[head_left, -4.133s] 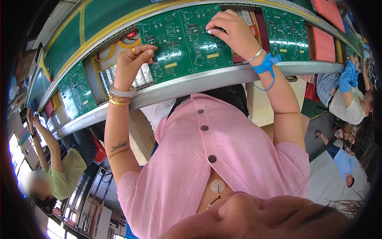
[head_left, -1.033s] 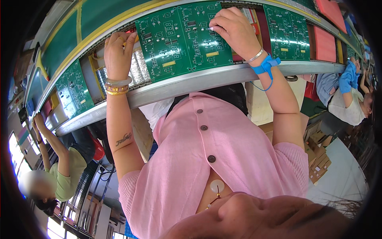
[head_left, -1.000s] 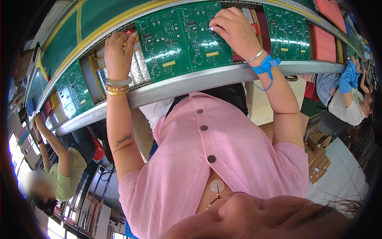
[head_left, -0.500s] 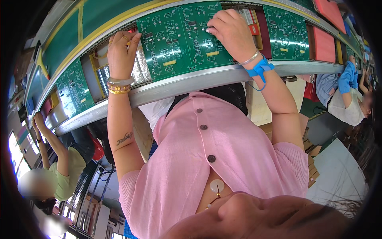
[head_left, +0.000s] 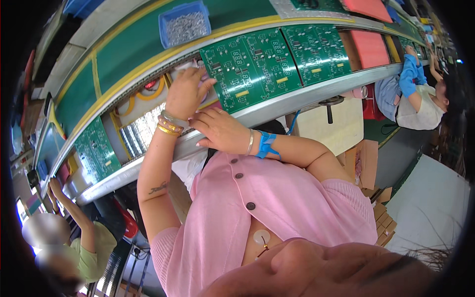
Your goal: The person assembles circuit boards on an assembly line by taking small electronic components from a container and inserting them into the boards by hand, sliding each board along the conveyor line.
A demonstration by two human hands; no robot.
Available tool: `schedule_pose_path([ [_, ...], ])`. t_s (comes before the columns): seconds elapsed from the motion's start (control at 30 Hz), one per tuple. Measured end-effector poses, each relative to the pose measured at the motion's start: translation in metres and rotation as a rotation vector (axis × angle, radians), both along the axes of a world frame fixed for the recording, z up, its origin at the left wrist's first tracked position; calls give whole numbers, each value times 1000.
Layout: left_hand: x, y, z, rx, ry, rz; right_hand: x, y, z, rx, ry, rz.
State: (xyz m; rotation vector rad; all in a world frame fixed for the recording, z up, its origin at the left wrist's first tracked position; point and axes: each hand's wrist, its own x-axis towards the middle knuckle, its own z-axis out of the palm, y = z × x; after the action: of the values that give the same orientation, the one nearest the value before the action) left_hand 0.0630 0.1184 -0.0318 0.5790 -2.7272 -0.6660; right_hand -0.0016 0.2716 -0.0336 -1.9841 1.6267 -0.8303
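A green circuit board [head_left: 250, 72] with small parts and digit displays lies on the conveyor in front of me. My left hand [head_left: 189, 93] is beside the board's left edge, with its thumb apart from the fingers and nothing visible in it. The fingertips reach over the gap left of the board, where a pinkish thing shows partly behind them. Close by, my right hand [head_left: 223, 131] rests near the metal rail [head_left: 277, 110], its fingers loosely spread next to my left wrist. It holds nothing I can see.
A second green board [head_left: 317, 53] sits close on the right, then a pink foam block [head_left: 369, 48]. Beyond the conveyor stands a blue bin [head_left: 163, 24] of small metal parts. Another board [head_left: 97, 151] lies at left. Co-workers sit at left and far right.
My right hand has left the board and come down left to the rail. My left hand has moved right. The board now sits further right, close against the neighbouring one.
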Motion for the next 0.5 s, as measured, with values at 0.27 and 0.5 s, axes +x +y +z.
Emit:
schedule_pose_path([
  [0.27,48,-16,26,176,65,185,-46,18,-9,-65,22,-139],
  [0.5,265,-142,-17,-296,-46,682,-126,57,-3,105,29,-371],
])
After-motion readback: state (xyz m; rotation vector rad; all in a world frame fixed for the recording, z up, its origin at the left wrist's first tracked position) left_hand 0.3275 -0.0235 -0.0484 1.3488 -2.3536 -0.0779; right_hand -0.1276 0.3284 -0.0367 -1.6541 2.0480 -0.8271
